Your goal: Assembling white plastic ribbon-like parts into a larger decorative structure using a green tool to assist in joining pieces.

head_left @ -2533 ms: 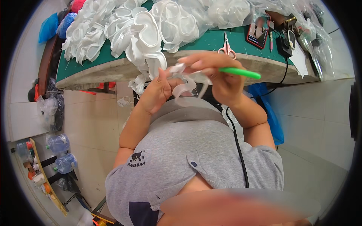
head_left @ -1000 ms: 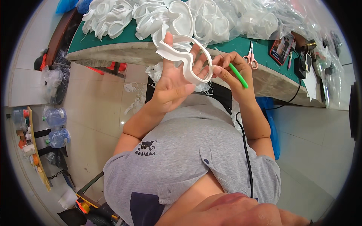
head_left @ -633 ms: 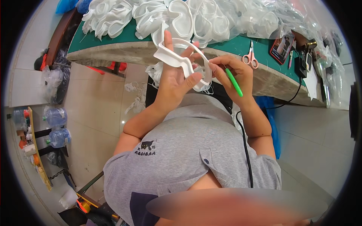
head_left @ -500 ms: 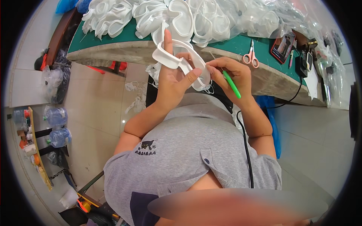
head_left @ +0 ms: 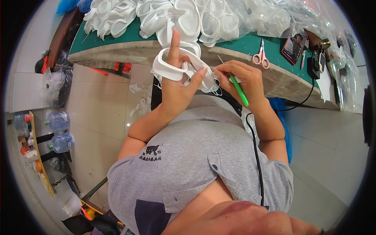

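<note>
My left hand is closed on a white, soft-looking goggle-shaped frame. Its index finger points up past the frame, and the thumb presses the frame's right end. Close on the right, my right hand grips a thin tool with a green handle; its slim metal shaft sticks out above the fingers. The right thumb and forefinger pinch at the frame's right edge, but what lies between them is too small to make out. Thin white scraps hang under that edge.
Beyond my hands, a green-topped table bears a heap of similar white frames and clear plastic bags. Pink-handled scissors, a phone and a pen lie at the right. A black cable runs down my front.
The white frame has turned and shifted slightly left in my left hand. My right hand stays near its right edge, the green tool tilted a little differently.
</note>
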A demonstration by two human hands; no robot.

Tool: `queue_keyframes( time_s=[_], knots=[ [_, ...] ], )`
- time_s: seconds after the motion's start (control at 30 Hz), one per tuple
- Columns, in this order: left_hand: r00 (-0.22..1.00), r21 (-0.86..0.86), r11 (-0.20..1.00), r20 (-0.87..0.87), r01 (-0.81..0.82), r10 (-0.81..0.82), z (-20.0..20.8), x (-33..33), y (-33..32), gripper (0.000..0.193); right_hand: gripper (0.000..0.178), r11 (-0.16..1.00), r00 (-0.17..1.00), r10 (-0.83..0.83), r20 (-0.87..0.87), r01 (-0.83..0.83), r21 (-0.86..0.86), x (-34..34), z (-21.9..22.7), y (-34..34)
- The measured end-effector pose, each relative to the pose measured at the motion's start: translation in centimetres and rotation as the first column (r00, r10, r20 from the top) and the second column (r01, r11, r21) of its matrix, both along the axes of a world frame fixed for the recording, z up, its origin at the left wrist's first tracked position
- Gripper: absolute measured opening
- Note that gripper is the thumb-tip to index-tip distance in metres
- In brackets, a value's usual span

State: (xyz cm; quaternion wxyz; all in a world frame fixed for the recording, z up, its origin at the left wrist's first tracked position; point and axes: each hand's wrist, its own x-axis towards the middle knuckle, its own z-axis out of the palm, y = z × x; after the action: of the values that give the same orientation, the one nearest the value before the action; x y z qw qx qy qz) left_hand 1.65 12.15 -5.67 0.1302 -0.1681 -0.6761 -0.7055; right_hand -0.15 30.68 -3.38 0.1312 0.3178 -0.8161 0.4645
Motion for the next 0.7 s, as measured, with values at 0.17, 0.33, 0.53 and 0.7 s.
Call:
queue_keyframes(
  time_s=[0.17, 0.33, 0.53, 0.7],
  knots=[
    [0.999, 0.05, 0.998, -0.011, -0.041, 0.042, 0.3, -0.1, 0.1, 0.091, 0.014, 1.0, 0.998, 0.003, 0.056, -0.003, -0.009, 0.4, 0.1, 0.4],
    [0.99, 0.177, 0.974, 0.029, -0.144, 0.141, 0.9, -0.2, -0.1, 0.09, 0.013, 0.979, 0.974, 0.107, 0.2, -0.138, 0.15, 1.5, 0.7, 1.4],
    [0.962, 0.155, 0.956, -0.078, -0.249, 0.263, 0.4, -0.5, -0.4, 0.089, 0.011, 0.957, 0.935, 0.261, 0.241, -0.283, 0.06, 2.2, 1.4, 2.1],
    [0.903, 0.065, 0.918, -0.167, -0.391, 0.396, -0.2, -1.2, -0.9, 0.089, 0.01, 0.936, 0.904, 0.353, 0.241, -0.345, -0.074, 2.4, 2.5, 2.6]
  ],
)
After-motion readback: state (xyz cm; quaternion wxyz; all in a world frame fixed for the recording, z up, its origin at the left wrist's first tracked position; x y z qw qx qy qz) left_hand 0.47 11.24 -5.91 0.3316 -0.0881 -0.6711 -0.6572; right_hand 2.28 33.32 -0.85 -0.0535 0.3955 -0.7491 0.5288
